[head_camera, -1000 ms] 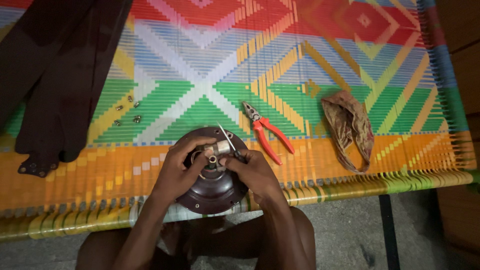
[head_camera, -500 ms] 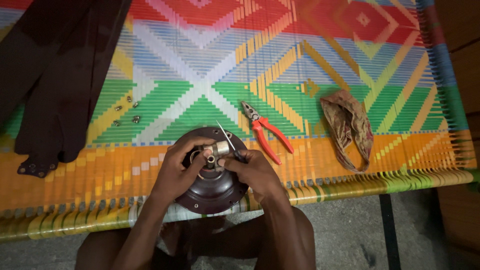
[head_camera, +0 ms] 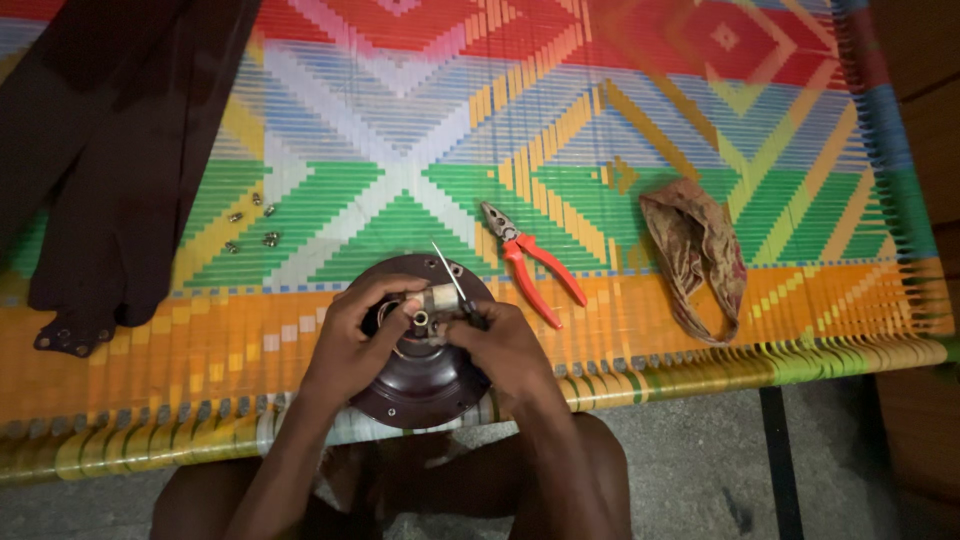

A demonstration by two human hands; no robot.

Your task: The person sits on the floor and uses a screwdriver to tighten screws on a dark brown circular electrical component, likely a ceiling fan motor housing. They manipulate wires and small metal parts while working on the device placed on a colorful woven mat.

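Head view, looking down: both forearms reach up from the lower edge and meet over a round dark-brown metal motor housing [head_camera: 425, 385] resting at the near edge of a brightly striped woven cot [head_camera: 400, 180]. Left hand [head_camera: 350, 345] curls around the pale central hub [head_camera: 432, 303], fingers closed on it. Right hand [head_camera: 505, 350] grips a thin metal screwdriver [head_camera: 452, 283], tip angled away. Red-handled pliers [head_camera: 530, 262], small loose metal screws [head_camera: 255, 225], crumpled brown cloth [head_camera: 700, 250] and dark fan blades [head_camera: 110, 160] lie apart.

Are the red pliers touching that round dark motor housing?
Apart. The head view shows woven mat between the red pliers and the motor housing rim.
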